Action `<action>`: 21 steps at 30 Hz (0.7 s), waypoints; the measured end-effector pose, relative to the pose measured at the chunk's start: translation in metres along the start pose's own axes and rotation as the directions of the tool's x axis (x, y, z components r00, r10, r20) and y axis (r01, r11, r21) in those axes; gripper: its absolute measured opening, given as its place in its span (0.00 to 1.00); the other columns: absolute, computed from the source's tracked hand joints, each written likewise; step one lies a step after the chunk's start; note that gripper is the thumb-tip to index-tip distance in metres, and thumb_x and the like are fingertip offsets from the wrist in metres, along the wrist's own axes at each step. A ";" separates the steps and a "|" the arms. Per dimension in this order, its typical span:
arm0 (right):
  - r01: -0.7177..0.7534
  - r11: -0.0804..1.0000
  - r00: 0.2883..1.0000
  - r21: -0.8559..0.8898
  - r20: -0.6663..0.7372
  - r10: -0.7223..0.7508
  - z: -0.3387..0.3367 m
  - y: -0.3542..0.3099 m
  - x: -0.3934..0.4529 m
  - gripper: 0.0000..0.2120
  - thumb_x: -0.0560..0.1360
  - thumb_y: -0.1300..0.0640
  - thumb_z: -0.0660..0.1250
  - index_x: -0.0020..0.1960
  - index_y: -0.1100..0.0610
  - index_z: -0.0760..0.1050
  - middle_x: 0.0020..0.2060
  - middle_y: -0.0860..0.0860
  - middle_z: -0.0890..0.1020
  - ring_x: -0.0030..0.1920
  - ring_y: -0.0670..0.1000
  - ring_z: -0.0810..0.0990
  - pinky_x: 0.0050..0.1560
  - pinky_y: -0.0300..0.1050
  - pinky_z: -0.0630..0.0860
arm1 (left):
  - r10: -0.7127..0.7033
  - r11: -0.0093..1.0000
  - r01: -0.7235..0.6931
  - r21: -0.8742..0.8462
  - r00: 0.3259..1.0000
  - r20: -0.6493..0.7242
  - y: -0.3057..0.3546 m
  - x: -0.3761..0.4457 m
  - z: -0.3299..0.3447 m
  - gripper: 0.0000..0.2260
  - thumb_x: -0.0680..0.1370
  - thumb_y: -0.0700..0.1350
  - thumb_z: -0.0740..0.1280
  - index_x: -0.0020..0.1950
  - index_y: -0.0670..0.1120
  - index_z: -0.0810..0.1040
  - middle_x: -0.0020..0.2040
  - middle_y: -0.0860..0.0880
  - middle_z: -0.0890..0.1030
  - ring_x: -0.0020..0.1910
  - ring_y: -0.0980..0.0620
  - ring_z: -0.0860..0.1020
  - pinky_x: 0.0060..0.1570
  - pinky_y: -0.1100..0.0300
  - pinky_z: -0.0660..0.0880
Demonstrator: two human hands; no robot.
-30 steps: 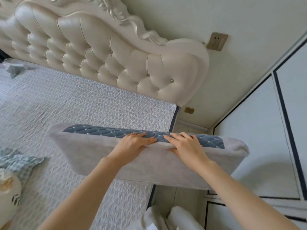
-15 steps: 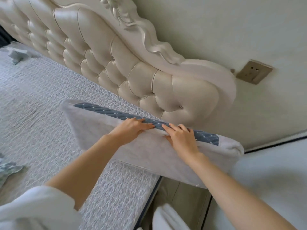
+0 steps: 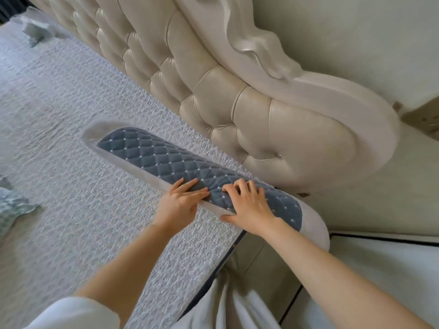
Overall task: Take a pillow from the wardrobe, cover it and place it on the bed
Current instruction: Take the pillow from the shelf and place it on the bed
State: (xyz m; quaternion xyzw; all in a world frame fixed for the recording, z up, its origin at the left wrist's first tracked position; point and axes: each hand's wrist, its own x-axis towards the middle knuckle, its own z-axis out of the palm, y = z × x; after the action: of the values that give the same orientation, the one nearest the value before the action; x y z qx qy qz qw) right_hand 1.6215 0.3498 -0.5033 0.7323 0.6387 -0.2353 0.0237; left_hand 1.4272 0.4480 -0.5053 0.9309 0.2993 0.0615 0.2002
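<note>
One long grey-white pillow with a blue diamond-quilted top panel.
One bed under a pale, textured coverlet.
One cream, button-tufted headboard.
Two bare hands: left hand, right hand.
Two crumpled pale blue-green cloths: far cloth, near cloth at the left edge.
One brass wall socket, cut by the frame; perhaps a second, a small brass plate low beside the headboard.

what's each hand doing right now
Left hand: open, fingers flat on the pillow.
Right hand: grips the pillow's edge, fingers curled.
</note>
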 end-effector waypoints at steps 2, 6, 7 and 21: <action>0.055 0.997 0.995 0.062 0.077 -0.059 -0.004 0.000 0.004 0.36 0.66 0.28 0.65 0.65 0.47 0.60 0.58 0.52 0.65 0.59 0.57 0.64 0.59 0.57 0.64 | -0.133 0.989 0.127 -0.079 0.989 -0.065 0.004 -0.010 0.002 0.16 0.68 0.35 0.74 0.53 0.48 0.86 0.53 0.49 0.86 0.63 0.46 0.79 0.69 0.44 0.68; 0.020 0.990 0.986 0.138 0.162 -0.042 0.003 -0.004 0.000 0.41 0.64 0.23 0.60 0.69 0.44 0.55 0.63 0.51 0.61 0.64 0.57 0.59 0.65 0.60 0.58 | -0.569 0.820 0.537 -0.199 0.805 -0.171 0.018 -0.026 0.001 0.08 0.72 0.42 0.72 0.50 0.48 0.86 0.47 0.49 0.85 0.62 0.44 0.74 0.69 0.42 0.65; 0.006 0.987 0.986 0.163 0.166 -0.033 0.007 -0.007 -0.003 0.40 0.66 0.24 0.59 0.70 0.43 0.54 0.64 0.50 0.59 0.66 0.57 0.58 0.66 0.61 0.57 | -0.687 0.726 0.653 -0.217 0.703 -0.184 0.024 -0.029 0.001 0.08 0.73 0.46 0.70 0.51 0.49 0.85 0.48 0.50 0.84 0.64 0.44 0.71 0.69 0.43 0.63; -0.145 0.989 0.926 0.008 0.353 0.133 0.112 -0.032 -0.002 0.38 0.74 0.31 0.54 0.77 0.42 0.42 0.78 0.52 0.43 0.77 0.62 0.42 0.73 0.67 0.47 | -0.948 -0.047 0.822 -0.568 0.143 0.285 0.037 -0.113 0.110 0.49 0.73 0.58 0.72 0.79 0.51 0.39 0.77 0.44 0.42 0.77 0.40 0.40 0.72 0.41 0.57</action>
State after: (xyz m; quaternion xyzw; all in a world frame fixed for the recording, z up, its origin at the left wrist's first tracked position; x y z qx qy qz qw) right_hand 1.5555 0.3161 -0.5938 0.7220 0.5667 -0.3709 0.1416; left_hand 1.3812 0.3180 -0.5903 0.3718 0.8070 0.0999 0.4478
